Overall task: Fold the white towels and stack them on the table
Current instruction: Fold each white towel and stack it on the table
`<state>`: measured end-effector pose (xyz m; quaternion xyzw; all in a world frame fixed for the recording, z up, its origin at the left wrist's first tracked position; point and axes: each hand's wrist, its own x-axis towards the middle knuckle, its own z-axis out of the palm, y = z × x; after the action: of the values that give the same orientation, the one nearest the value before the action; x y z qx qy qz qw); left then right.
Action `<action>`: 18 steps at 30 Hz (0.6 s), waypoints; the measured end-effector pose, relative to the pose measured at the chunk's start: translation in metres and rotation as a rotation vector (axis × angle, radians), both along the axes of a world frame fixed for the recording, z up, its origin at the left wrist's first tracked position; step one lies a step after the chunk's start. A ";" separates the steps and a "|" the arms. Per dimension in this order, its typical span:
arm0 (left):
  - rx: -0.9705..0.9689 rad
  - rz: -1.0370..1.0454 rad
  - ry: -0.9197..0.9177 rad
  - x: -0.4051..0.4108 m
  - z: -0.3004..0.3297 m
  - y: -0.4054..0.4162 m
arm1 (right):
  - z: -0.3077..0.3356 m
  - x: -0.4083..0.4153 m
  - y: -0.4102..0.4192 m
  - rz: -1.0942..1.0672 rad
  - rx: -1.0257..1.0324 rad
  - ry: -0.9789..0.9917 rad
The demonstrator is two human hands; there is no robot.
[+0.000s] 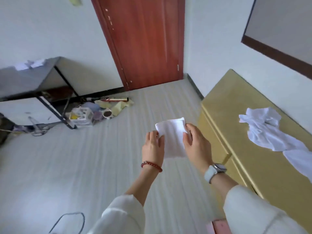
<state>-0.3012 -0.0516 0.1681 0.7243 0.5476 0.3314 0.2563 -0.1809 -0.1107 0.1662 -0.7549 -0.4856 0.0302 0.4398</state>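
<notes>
A small folded white towel (172, 135) hangs in the air above the floor, held between both hands. My left hand (152, 147) grips its left edge. Its right edge is gripped by my right hand (196, 144), which wears a white watch. To the right, a heap of crumpled white towels (268, 130) lies on the yellow table (236, 105), and part of a flatter white towel (298, 162) lies nearer me at the frame's right edge.
A red-brown door (145, 41) stands ahead. At left is a grey desk (25, 78) with black legs, and clutter (94, 110) lies on the floor beside it. A dark cable (70, 220) loops on the pale floor at bottom left.
</notes>
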 end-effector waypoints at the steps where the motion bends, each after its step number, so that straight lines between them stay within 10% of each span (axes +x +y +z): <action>1: 0.011 0.041 -0.003 -0.028 0.005 0.028 | 0.007 -0.022 0.031 0.044 0.008 0.004; 18: 0.112 0.440 0.078 -0.335 0.052 0.463 | 0.039 -0.306 0.523 0.582 0.097 0.033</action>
<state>-0.6366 0.4112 0.2204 0.6128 0.6827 0.3808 0.1157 -0.4868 0.4123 0.2051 -0.5614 -0.6754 0.1441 0.4559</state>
